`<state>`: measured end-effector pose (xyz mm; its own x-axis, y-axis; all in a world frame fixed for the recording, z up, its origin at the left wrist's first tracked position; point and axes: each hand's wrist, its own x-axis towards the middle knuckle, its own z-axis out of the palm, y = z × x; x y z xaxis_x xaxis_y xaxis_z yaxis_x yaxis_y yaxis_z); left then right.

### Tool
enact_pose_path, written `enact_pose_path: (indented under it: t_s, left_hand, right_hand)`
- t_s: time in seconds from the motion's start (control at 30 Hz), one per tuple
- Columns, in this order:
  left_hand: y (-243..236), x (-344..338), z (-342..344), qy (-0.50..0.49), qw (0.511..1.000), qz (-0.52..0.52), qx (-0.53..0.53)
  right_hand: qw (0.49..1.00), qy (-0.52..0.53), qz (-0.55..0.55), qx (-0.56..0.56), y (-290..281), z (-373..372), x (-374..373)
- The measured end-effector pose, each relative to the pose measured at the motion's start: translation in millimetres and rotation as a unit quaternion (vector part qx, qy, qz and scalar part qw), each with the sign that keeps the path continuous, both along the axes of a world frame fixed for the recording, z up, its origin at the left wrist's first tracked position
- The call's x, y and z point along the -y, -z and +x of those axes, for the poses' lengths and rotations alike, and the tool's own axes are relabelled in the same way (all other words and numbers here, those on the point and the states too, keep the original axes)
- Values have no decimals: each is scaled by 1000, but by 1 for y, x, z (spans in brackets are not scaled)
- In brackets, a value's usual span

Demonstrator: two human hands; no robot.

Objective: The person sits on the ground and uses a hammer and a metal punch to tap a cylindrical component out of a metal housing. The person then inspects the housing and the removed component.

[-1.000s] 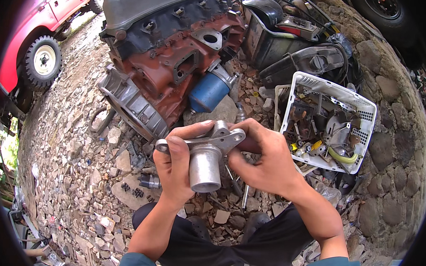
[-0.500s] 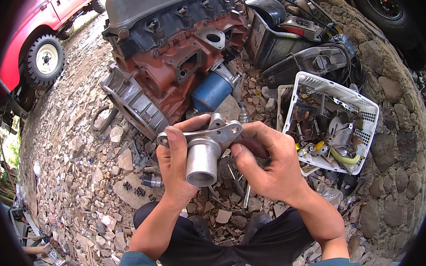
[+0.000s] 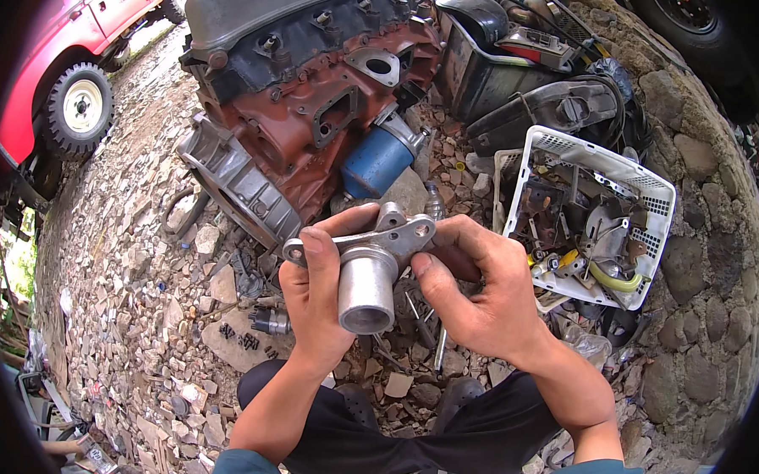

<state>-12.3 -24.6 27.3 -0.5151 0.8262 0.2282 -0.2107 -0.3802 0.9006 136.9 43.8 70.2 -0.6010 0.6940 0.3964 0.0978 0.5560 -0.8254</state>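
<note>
Between my two hands is a silvery metal flanged sleeve (image 3: pixel 367 296), a short hollow tube on a plate with bolt-hole ears. My left hand (image 3: pixel 314 285) grips the plate's left side, thumb on top and fingers behind. The right hand (image 3: pixel 479 292) pinches the plate's right ear between thumb and forefinger; its other fingers are curled and partly hidden. The tube's open end tilts down toward me. Beyond it stands a rust-red engine block (image 3: pixel 291 136) with a blue oil filter (image 3: pixel 381 162) on its side.
A white plastic basket (image 3: pixel 666 224) of metal parts stands at the right, beside a stone wall (image 3: pixel 700 276). Black bins and covers (image 3: pixel 563 109) lie behind it. Several small bolts (image 3: pixel 239 338) and a small gear (image 3: pixel 270 320) rest on the gravel at left. A red vehicle (image 3: pixel 57 45) is parked far left.
The flanged sleeve has turned slightly, its tube end shifting a little to the right. Both hands keep their grip in nearly the same place.
</note>
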Motion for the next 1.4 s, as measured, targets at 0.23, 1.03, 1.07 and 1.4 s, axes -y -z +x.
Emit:
enact_pose_path:
  t_s: [0.23, 1.03, 1.07, 1.4]
  left_hand:
    - [1, 0, 0, -6, 1000, -1, -13]
    - [20, -4, 3, -119, 960, 141, -213]
    - [20, -5, 5, -128, 958, 142, -213]
    - [30, -13, 11, -173, 930, 194, -261]
  right_hand:
    - [1000, 3, -17, 14, -1, 0, 0]
    - [925, -46, -330, -184, 14, -11, 4]
    - [923, -43, -334, -186, 15, -12, 5]
    - [924, 5, -342, -170, 18, -11, 5]
